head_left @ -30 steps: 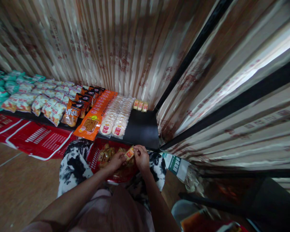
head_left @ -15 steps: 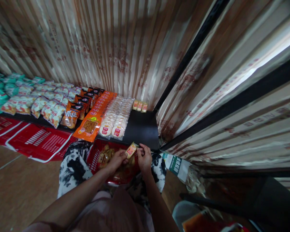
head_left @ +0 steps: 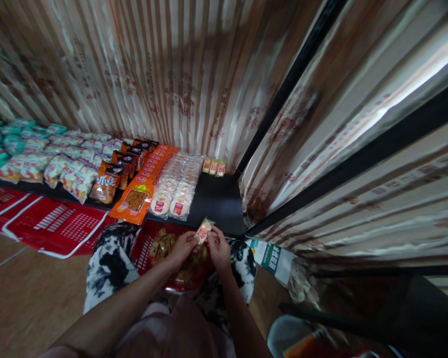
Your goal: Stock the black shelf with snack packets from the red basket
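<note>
Raised slightly since the earlier frame, my left hand (head_left: 182,244) and right hand (head_left: 217,244) pinch a small snack packet (head_left: 203,230) between fingertips, above the red basket (head_left: 145,243); beyond the fingers, the black shelf (head_left: 218,204) edge lies bare.

black shelf (head_left: 216,201) | rows of snack packs: teal bags (head_left: 0,144), orange packs (head_left: 144,186), clear rice-cracker packs (head_left: 177,186) | three small packets (head_left: 214,166) (at back wall) | right part bare
</note>
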`<state>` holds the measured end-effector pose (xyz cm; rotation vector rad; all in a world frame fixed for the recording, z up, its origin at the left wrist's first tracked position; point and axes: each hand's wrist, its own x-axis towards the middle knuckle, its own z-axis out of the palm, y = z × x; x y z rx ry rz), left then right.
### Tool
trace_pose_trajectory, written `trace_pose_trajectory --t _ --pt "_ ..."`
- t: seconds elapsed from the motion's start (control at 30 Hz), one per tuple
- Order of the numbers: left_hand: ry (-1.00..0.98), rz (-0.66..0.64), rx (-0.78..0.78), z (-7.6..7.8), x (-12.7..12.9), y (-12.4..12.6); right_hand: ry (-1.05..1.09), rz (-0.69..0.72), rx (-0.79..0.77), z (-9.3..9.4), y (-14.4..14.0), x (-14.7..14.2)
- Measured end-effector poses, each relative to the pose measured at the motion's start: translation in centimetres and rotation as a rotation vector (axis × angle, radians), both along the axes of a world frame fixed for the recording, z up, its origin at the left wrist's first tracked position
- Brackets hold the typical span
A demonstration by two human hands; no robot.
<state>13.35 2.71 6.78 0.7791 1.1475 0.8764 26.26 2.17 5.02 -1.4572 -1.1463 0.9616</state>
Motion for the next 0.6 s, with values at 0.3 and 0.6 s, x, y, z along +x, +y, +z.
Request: trace_pose_trajectory --t 0.3,0.6 --pt "0.008 0.002 0.01 -0.2 1.0 1.0 0.059 -0.012 -0.027 0.3 0.9 0.5" --pt "0.516 -0.02 0.24 0.5 1.8 3.0 0.047 -0.049 0.014 1.2 2.1 1.1"
